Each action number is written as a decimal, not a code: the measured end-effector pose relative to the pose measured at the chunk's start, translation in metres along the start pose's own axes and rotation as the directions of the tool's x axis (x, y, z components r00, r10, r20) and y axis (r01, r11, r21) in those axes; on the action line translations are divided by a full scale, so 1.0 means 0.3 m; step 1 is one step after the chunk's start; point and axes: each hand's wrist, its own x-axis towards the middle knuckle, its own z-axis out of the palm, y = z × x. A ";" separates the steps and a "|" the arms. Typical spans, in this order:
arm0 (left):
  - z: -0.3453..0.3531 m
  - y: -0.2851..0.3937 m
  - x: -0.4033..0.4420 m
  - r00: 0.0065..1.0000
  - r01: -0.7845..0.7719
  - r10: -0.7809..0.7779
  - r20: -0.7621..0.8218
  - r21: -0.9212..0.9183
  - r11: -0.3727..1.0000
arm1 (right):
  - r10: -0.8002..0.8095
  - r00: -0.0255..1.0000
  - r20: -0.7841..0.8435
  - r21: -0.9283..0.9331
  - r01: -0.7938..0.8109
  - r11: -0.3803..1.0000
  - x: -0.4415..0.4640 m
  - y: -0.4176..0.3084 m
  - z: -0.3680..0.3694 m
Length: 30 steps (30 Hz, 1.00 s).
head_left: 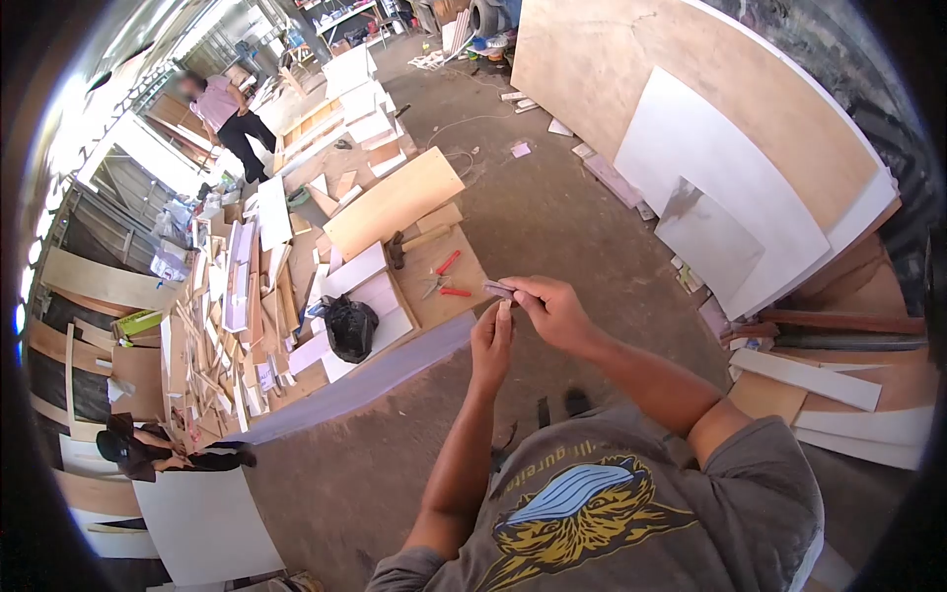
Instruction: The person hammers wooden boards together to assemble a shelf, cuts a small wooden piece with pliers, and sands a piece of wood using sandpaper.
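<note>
My left hand is closed, fingers upward, with a small pale bit at its thumb tip that I cannot make out. Just beside it, my right hand pinches a short, narrow purplish-grey piece; its exact kind is unclear. The hands meet in front of my chest, near the corner of a wooden worktable. On that corner lie pliers with red handles, their jaws apart. A hammer with a wooden handle rests behind them. Left of these sits a black plastic bag.
Scrap wood strips pile up on the table's left part, and a plain board lies across its middle. Large sheets lean at the right. One person stands beyond the table; another is at lower left.
</note>
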 end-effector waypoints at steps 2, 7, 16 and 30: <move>0.073 -0.011 0.026 1.000 -0.022 0.022 -0.004 0.012 1.000 | 0.038 0.999 -0.016 -0.028 -0.038 0.999 0.015 0.081 -0.063; 0.159 -0.042 0.059 0.999 -0.025 0.026 -0.044 0.037 0.999 | 0.006 0.998 0.057 -0.014 -0.005 1.000 0.026 0.084 -0.162; 0.189 -0.051 0.073 0.996 -0.017 0.023 -0.087 0.068 0.998 | 0.049 0.994 0.095 0.012 -0.050 0.999 0.070 0.115 -0.199; 0.094 -0.043 0.038 0.991 -0.039 0.041 -0.124 0.018 0.999 | 0.007 0.992 0.124 -0.026 -0.004 1.000 0.075 0.066 -0.100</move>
